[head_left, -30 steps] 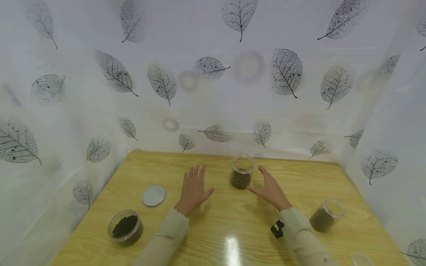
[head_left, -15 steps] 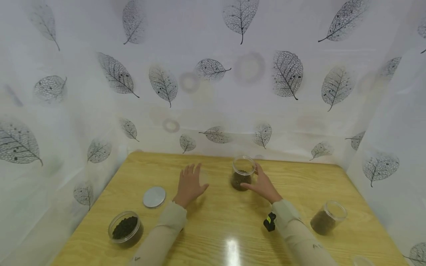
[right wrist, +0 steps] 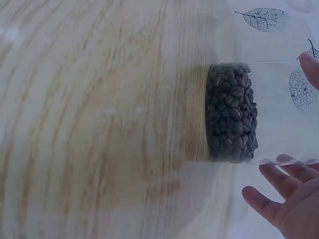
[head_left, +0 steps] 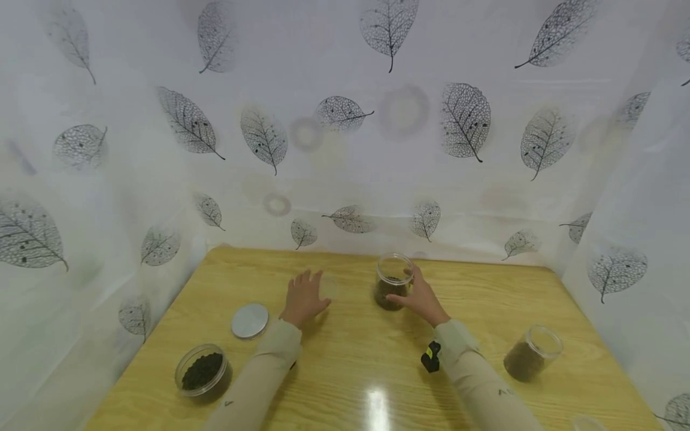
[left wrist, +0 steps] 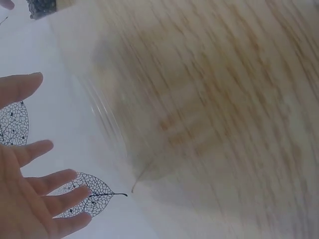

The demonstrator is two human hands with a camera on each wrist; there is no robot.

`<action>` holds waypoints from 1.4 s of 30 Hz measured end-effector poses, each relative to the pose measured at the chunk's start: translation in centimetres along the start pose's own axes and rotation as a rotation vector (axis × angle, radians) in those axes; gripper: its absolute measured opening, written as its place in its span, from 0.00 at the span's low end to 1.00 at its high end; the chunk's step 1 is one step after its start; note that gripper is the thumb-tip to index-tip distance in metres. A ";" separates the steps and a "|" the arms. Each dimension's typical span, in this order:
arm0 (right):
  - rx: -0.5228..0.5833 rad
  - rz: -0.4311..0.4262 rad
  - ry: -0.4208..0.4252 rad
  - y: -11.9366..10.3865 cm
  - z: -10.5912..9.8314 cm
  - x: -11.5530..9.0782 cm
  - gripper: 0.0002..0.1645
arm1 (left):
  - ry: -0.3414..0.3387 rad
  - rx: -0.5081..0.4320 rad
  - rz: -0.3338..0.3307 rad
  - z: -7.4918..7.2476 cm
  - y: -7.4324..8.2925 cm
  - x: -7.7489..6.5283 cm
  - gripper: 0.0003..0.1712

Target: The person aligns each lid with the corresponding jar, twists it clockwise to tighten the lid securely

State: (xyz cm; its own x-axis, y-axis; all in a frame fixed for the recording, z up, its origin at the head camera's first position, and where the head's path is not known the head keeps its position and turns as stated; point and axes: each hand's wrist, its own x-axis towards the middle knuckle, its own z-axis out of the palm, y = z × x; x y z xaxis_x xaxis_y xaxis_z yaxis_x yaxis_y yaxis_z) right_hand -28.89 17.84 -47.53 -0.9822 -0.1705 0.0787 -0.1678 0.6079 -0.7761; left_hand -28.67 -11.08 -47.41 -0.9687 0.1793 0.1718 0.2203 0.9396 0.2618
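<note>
Near the table's back edge stands a clear jar, with dark coffee beans in its lower part. My right hand holds this jar from its right side, thumb across the front and fingers reaching round behind. In the right wrist view the fingertips lie right at the jar's wall. My left hand is to the left of the jar, palm down with fingers spread and nothing in its grasp. Beside it, the left wrist view shows the faint ridged rim of a clear container.
A round silver lid lies on the wooden table left of my left hand. Front left stands a low clear tub of dark grains. At right is another clear jar with dark contents. A leaf-print curtain surrounds the table.
My right hand has moved left onto the jar, its thumb and fingers coming around it. My left hand has drawn slightly to the left. The jar has stayed in place.
</note>
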 end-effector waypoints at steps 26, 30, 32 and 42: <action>0.030 -0.006 0.001 0.3 0.1 0.2 0.64 | -0.065 0.043 -0.011 0.9 0.3 0.9 0.31; 0.048 0.024 -0.013 0.6 0.3 0.1 0.65 | -0.069 0.005 -0.018 1.6 0.0 1.3 0.36; 0.058 0.031 -0.015 0.7 0.3 0.1 0.65 | -0.081 -0.015 -0.026 2.1 0.0 1.5 0.39; 0.065 0.027 -0.022 0.7 0.2 0.2 0.65 | -0.087 -0.044 -0.058 2.8 0.4 1.7 0.45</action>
State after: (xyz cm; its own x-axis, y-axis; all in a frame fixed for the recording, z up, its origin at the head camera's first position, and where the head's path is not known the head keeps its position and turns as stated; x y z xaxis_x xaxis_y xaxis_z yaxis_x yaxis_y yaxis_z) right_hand -29.22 18.07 -48.21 -0.9841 -0.1720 0.0443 -0.1348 0.5609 -0.8168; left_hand -30.53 -9.57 -49.67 -0.9858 0.1510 0.0729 0.1663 0.9359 0.3106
